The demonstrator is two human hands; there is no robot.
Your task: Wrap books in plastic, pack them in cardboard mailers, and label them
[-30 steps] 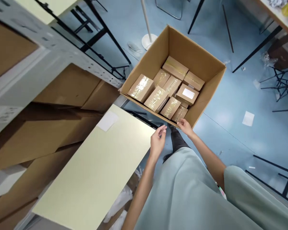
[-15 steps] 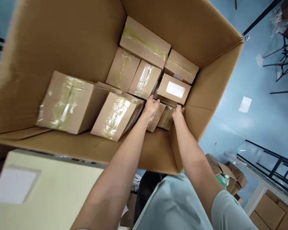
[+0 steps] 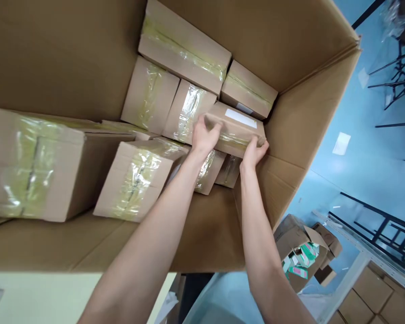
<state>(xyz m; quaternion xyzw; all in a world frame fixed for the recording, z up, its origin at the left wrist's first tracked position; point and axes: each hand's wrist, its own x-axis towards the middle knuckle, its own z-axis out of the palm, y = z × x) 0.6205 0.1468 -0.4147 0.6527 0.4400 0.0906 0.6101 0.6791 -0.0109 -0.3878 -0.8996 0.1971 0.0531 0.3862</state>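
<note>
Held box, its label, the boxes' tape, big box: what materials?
Held box: matte brown cardboard, apparently; plain flat faces, folded edges.
Label: probably paper; flat white, no glare.
Tape: glossy, yellowish plastic film, it seems; wrinkles, bright highlights.
Big box: matte brown cardboard, likely corrugated; thick rim, creased wall.

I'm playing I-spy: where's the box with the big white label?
Head view, right of centre: the labelled box is between the left hand and right hand, inside the big carton.
</note>
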